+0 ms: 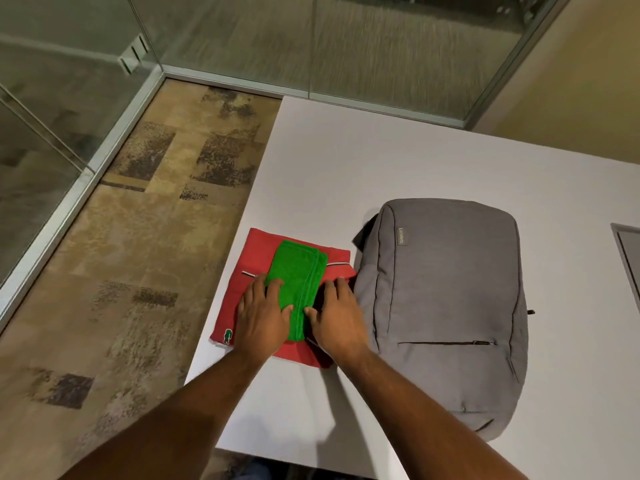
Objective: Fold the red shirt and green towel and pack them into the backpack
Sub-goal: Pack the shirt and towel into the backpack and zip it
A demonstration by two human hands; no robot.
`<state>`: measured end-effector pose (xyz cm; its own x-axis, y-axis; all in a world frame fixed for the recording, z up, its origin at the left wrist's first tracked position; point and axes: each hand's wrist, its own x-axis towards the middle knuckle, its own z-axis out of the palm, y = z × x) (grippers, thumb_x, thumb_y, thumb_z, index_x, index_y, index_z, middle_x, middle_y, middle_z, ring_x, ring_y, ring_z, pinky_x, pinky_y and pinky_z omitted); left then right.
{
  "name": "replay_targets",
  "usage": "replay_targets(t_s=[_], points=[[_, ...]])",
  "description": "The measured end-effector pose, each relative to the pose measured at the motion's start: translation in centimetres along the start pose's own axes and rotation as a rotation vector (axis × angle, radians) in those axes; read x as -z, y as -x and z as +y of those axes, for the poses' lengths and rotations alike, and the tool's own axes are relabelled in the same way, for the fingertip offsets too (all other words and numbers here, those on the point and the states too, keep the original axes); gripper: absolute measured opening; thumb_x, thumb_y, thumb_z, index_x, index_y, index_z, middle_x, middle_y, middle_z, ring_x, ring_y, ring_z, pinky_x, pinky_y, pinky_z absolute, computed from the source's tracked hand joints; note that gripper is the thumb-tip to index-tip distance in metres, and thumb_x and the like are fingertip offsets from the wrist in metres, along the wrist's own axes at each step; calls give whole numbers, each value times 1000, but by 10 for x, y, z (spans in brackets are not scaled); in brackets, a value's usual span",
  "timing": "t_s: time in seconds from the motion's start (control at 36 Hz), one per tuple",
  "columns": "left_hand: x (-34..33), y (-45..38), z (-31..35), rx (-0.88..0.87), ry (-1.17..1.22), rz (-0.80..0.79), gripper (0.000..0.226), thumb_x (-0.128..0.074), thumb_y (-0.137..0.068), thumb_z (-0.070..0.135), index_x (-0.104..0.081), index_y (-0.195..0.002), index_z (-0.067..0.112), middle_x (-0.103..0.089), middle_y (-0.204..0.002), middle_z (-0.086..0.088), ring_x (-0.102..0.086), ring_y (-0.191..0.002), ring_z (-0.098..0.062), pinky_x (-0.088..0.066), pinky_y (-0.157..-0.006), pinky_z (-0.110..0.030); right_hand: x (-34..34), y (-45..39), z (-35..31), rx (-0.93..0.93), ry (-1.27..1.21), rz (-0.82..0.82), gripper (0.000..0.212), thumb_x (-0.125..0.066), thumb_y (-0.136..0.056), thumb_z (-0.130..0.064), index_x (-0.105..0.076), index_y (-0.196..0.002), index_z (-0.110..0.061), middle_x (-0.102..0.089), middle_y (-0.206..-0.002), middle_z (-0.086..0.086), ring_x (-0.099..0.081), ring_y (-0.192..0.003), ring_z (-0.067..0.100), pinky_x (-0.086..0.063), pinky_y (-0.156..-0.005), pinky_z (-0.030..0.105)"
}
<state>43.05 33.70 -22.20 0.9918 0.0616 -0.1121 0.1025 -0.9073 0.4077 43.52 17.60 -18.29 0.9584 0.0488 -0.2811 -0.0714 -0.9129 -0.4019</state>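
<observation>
Green towel (298, 279) sat folded on top of the red shirt (258, 258), just left of the grey backpack (446, 306) on the table (398, 168). We had both hands flat, fingers straight: left hand (263, 315) on towel and shirt, right hand (337, 315) beside the towel.

Bare bench (346, 161) lies open toward 12 o'clock; backpack (446, 306) blocks passage at 3 o'clock.
</observation>
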Motion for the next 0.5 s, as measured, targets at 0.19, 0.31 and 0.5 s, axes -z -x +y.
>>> replay_targets(t_s=[0.19,0.31,0.5], points=[[0,-1,1,2,-38,-44,56,-71,-89,37,-45,-136,22,-44,-149,-10,-40,-142,-30,-42,-111,-47,3,-30,-11,83,-30,72,74,-62,-99,-44,-32,-157,-8,-26,-167,13,-24,-154,29,-24,-126,40],[2,-5,2,10,-49,-54,58,-73,-85,37,-46,-134,23,-47,-145,-9,-42,-139,-29,-42,-110,-46,10,-69,-19,136,-15,16,82,-63,-99,-44,-24,-161,-7,-21,-169,13,-17,-157,30,-19,-128,44],[1,-5,-1,-24,34,-66,53,-67,-89,24,-50,-138,18,-26,-165,-8,-22,-154,-24,-21,-125,-41,12,-113,-23,109,125,-164,85,-58,-103,-41,-10,-164,-8,-6,-172,13,-6,-159,29,-10,-128,47]])
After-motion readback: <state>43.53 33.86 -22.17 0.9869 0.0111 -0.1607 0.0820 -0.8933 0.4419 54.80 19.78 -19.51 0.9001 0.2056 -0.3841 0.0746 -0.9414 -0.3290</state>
